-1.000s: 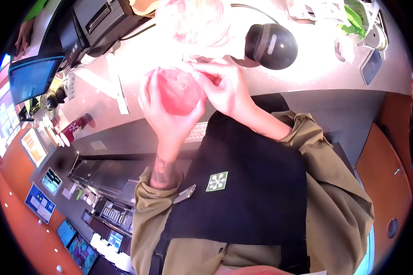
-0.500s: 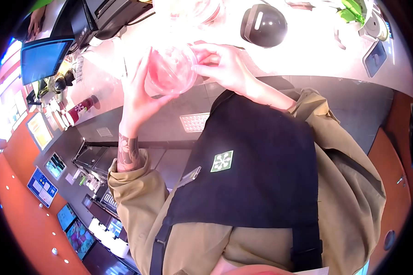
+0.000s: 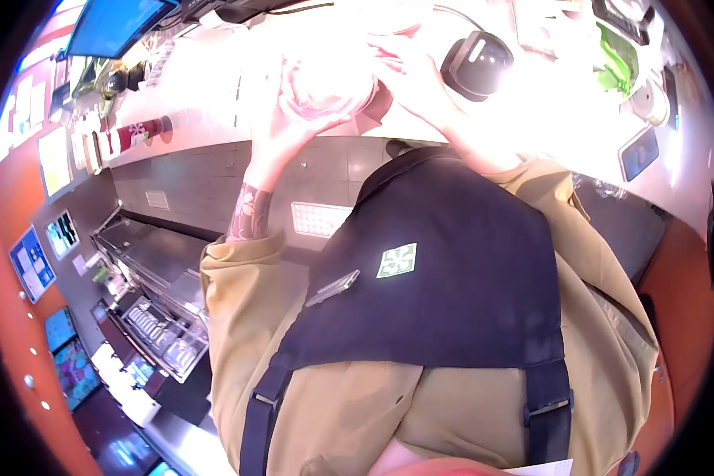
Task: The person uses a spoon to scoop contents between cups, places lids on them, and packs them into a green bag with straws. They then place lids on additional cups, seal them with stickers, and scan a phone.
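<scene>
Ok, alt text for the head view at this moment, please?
The left hand grips a clear cup of pink drink over a glaring white counter, right hand at its rim. Below, a black apron over a tan jacket; a round black device sits nearby.

Both arms are raised in front of the chest, with the forearms bare. The left hand [image 3: 282,119], on a tattooed forearm, has its grip curled closed, palm upward. The right hand [image 3: 416,75] meets it from the right with the wrist bent; its fingers are lost in glare.
</scene>
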The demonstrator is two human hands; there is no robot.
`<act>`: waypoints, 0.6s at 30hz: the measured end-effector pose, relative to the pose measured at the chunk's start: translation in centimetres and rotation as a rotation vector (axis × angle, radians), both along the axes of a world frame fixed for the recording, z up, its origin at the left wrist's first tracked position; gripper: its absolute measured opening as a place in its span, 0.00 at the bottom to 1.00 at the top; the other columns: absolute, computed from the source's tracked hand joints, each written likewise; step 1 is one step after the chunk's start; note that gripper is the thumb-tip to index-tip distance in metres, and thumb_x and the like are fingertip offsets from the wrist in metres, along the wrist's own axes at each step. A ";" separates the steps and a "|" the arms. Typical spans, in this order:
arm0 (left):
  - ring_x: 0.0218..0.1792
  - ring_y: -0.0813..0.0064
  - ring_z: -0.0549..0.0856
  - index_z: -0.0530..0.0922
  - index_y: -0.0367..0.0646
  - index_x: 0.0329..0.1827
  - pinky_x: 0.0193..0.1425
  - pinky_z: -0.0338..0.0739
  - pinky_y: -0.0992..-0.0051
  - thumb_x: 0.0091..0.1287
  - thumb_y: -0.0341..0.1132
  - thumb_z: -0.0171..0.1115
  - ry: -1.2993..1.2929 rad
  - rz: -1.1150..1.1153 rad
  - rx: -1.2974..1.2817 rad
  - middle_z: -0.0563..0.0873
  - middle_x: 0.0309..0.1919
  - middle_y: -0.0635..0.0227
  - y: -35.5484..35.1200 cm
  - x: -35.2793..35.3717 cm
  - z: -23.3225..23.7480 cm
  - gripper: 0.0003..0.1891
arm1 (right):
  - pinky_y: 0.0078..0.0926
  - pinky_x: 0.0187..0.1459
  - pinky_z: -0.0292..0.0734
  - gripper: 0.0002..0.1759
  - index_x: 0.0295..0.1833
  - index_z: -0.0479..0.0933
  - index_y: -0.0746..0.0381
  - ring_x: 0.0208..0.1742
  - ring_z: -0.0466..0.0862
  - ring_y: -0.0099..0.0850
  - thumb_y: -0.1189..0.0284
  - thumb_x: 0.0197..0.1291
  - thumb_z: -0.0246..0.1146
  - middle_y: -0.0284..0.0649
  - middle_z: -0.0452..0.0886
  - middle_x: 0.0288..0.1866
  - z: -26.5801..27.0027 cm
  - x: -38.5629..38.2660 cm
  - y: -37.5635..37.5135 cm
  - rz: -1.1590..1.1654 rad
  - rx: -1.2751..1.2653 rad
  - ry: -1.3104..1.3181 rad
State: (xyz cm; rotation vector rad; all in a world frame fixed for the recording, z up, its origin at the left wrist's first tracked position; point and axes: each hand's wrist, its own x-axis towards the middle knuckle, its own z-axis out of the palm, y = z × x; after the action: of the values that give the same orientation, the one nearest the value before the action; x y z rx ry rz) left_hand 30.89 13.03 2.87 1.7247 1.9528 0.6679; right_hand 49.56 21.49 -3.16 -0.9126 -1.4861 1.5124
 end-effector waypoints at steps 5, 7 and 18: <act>0.59 0.64 0.77 0.62 0.36 0.71 0.62 0.75 0.68 0.51 0.31 0.78 -0.630 0.359 0.180 0.75 0.61 0.57 -4.0 -1.4 -3.7 0.44 | 0.41 0.60 0.74 0.40 0.68 0.67 0.61 0.64 0.73 0.45 0.63 0.48 0.71 0.48 0.69 0.66 4.3 2.0 1.9 0.300 0.847 -0.571; 0.55 0.66 0.81 0.68 0.34 0.65 0.59 0.78 0.71 0.61 0.24 0.69 -0.909 0.483 0.100 0.78 0.57 0.58 -5.4 -0.1 -3.8 0.29 | 0.40 0.61 0.74 0.49 0.72 0.64 0.55 0.62 0.76 0.46 0.63 0.41 0.76 0.49 0.69 0.68 4.2 -0.7 3.8 0.445 1.060 -0.547; 0.42 0.64 0.87 0.76 0.27 0.48 0.51 0.85 0.71 0.65 0.22 0.62 -1.687 0.669 0.301 0.84 0.42 0.54 -5.9 5.4 -6.4 0.11 | 0.41 0.49 0.79 0.50 0.71 0.65 0.50 0.49 0.82 0.51 0.63 0.37 0.76 0.57 0.73 0.59 12.1 -9.4 4.2 1.242 1.007 -1.111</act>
State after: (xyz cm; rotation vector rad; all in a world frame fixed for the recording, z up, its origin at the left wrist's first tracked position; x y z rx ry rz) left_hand 36.29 7.11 -3.49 0.0641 1.0022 1.8366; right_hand 40.11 25.72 8.91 -0.0090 -3.5375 0.4673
